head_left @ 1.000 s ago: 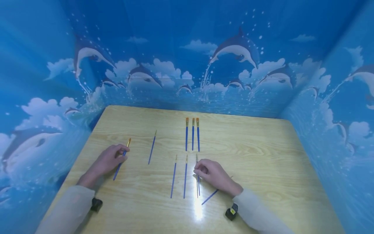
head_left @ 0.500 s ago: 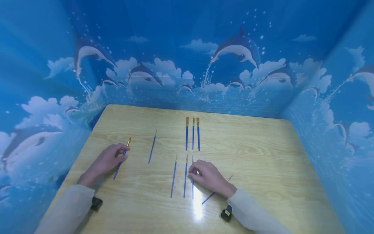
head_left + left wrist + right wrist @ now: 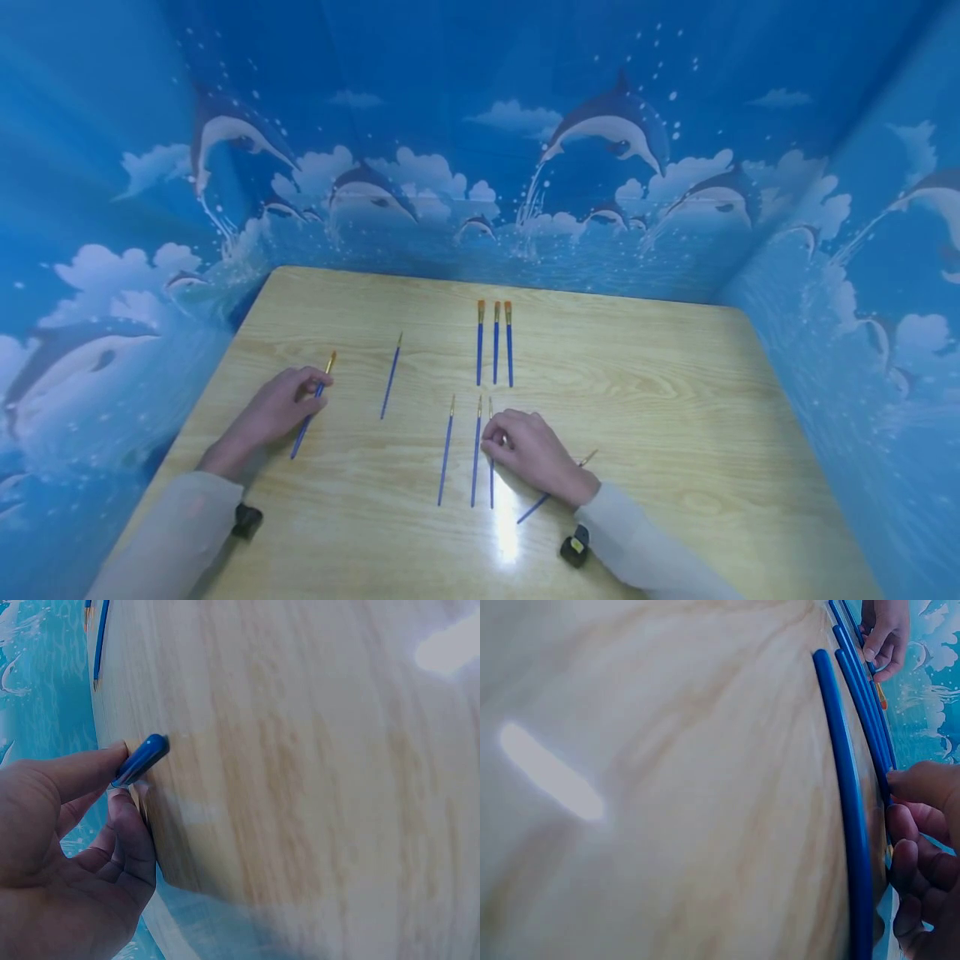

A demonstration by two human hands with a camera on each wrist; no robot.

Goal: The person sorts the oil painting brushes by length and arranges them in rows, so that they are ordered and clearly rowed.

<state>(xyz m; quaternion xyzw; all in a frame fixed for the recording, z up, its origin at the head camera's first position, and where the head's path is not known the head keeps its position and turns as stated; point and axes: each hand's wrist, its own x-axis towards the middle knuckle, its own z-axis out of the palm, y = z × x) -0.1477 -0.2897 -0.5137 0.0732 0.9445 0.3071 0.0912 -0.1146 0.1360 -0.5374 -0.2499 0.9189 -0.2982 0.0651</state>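
Observation:
My left hand (image 3: 281, 404) pinches a blue-handled paintbrush (image 3: 302, 438), its gold ferrule and orange bristles pointing away. In the left wrist view the handle end (image 3: 146, 757) sticks out between thumb and fingers. My right hand (image 3: 536, 450) pinches a thin paintbrush (image 3: 492, 492) near its middle, bristles pointing away; part of it is hidden by the fingers. That brush lies just right of two matching thin paintbrushes, the nearer one (image 3: 476, 454) and the outer one (image 3: 446, 458). Partly under my right wrist, another paintbrush (image 3: 532, 507) lies slanted on the table.
Three broader paintbrushes (image 3: 496, 346) with orange bristles lie side by side farther back on the wooden table (image 3: 660, 375). A single thin paintbrush (image 3: 390, 379) lies between the row and my left hand. Dolphin-print blue cloth (image 3: 450, 100) surrounds the table's back and sides.
My right hand has slid left with the thin paintbrush, bringing it close beside the other two. More of the slanted brush now shows. The left hand stays in place.

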